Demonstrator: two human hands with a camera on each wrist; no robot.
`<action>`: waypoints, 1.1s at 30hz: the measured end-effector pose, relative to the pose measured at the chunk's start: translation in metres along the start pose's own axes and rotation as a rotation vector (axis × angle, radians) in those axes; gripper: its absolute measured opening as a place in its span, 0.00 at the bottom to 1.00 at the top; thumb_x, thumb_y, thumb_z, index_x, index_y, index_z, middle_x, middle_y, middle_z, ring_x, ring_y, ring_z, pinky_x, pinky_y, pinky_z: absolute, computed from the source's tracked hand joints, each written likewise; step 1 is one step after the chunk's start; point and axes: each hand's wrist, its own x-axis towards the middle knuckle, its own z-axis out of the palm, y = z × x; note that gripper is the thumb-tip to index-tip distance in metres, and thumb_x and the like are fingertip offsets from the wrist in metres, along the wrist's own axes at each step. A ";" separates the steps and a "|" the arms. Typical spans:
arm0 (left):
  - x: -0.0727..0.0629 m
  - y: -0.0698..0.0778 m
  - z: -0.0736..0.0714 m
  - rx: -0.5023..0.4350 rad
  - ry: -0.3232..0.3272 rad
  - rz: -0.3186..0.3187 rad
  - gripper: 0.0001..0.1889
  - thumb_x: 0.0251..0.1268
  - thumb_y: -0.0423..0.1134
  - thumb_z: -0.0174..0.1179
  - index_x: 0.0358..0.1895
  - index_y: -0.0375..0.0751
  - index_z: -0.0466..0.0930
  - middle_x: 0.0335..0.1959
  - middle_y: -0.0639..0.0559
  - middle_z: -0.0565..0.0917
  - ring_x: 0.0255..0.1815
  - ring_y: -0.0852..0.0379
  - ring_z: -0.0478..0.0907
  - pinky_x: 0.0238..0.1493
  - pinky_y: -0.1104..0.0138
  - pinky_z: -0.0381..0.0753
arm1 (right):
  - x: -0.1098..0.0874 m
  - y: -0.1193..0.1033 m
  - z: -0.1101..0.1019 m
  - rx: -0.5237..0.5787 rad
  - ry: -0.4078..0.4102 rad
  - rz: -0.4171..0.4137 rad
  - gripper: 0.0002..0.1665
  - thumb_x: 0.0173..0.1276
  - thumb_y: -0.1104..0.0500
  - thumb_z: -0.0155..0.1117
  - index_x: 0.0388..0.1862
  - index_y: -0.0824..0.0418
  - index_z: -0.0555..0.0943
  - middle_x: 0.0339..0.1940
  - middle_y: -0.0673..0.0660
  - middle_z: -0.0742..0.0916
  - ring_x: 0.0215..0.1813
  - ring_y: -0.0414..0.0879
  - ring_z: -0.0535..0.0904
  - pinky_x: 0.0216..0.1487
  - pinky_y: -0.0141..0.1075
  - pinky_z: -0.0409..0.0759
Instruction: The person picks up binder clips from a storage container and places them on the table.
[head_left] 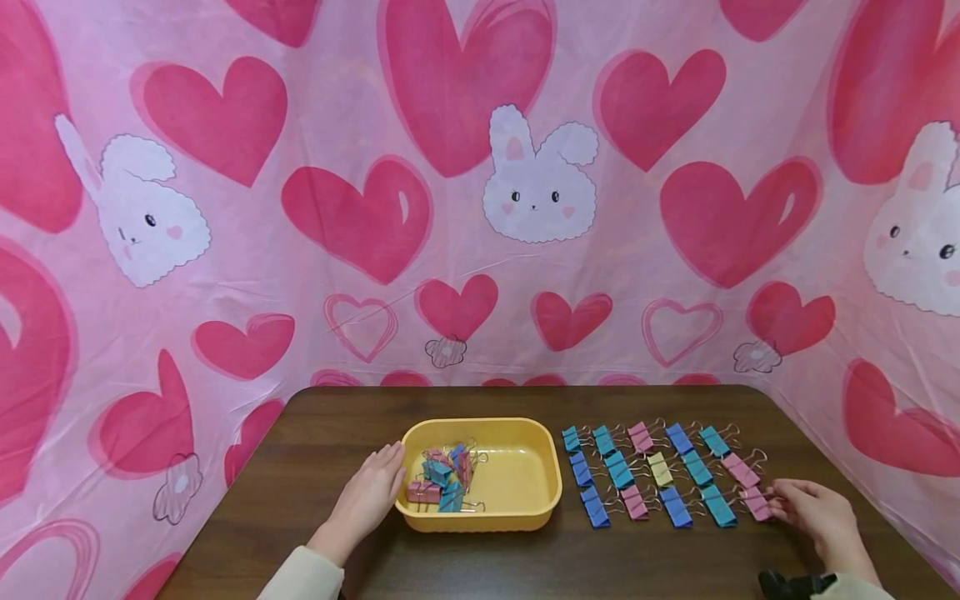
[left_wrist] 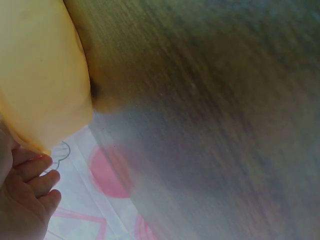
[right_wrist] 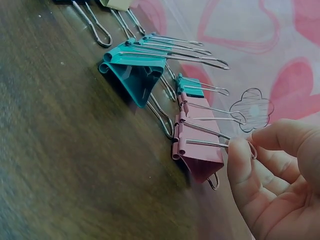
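Note:
My right hand (head_left: 819, 515) pinches the wire handle of a pink binder clip (head_left: 756, 503) at the near right corner of rows of clips. In the right wrist view, thumb and forefinger meet at that handle, and the pink clip (right_wrist: 200, 157) stands on the table beside another pink one. A teal binder clip (right_wrist: 135, 70) lies to its left. My left hand (head_left: 365, 498) rests with extended fingers against the left wall of a yellow tray (head_left: 517, 522). Inside the tray's left half sits a jumbled pile of binder clips (head_left: 438, 472), pink, teal and blue.
Several rows of blue, teal, pink and yellow binder clips (head_left: 677, 507) cover the table right of the tray. The brown wooden table (head_left: 300, 442) ends at a pink cloth (head_left: 622, 333) with hearts and rabbits. A black strap (head_left: 795, 585) shows at my right wrist.

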 end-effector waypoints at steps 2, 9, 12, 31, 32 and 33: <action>0.000 0.000 0.000 -0.002 -0.006 -0.004 0.21 0.64 0.37 0.55 0.57 0.27 0.72 0.58 0.36 0.73 0.61 0.40 0.67 0.63 0.51 0.60 | 0.000 0.000 0.000 0.006 0.007 0.001 0.12 0.68 0.64 0.51 0.29 0.69 0.79 0.23 0.50 0.83 0.26 0.43 0.82 0.32 0.37 0.83; 0.000 0.001 -0.002 -0.005 -0.026 -0.014 0.22 0.65 0.37 0.55 0.58 0.27 0.72 0.59 0.36 0.72 0.61 0.41 0.66 0.63 0.52 0.59 | -0.006 -0.010 0.000 -0.040 0.111 -0.017 0.13 0.67 0.58 0.54 0.23 0.54 0.80 0.20 0.48 0.83 0.24 0.40 0.82 0.28 0.33 0.82; 0.000 0.002 -0.002 -0.007 -0.028 -0.017 0.22 0.64 0.37 0.55 0.58 0.27 0.71 0.59 0.36 0.72 0.61 0.41 0.66 0.63 0.52 0.60 | -0.010 -0.021 0.002 -0.095 0.150 -0.054 0.12 0.66 0.53 0.57 0.21 0.45 0.77 0.20 0.47 0.83 0.23 0.40 0.82 0.26 0.32 0.81; 0.000 0.001 -0.001 -0.007 -0.023 -0.013 0.22 0.64 0.38 0.55 0.57 0.27 0.72 0.59 0.36 0.72 0.61 0.40 0.66 0.63 0.51 0.60 | -0.039 -0.106 0.075 -0.138 -0.006 -0.376 0.04 0.66 0.48 0.58 0.36 0.43 0.79 0.27 0.40 0.83 0.26 0.40 0.81 0.27 0.29 0.79; 0.000 0.001 -0.001 -0.006 -0.021 -0.011 0.22 0.64 0.38 0.55 0.57 0.27 0.72 0.59 0.36 0.72 0.61 0.40 0.66 0.63 0.51 0.60 | -0.040 -0.110 0.080 -0.121 -0.023 -0.384 0.04 0.66 0.49 0.58 0.37 0.44 0.79 0.27 0.40 0.83 0.26 0.40 0.81 0.27 0.29 0.79; 0.000 0.001 -0.001 -0.005 -0.021 -0.011 0.22 0.64 0.38 0.55 0.57 0.27 0.72 0.58 0.36 0.72 0.61 0.40 0.66 0.63 0.51 0.60 | -0.040 -0.113 0.085 -0.116 -0.038 -0.404 0.04 0.66 0.50 0.58 0.38 0.46 0.79 0.27 0.41 0.83 0.26 0.41 0.81 0.27 0.30 0.79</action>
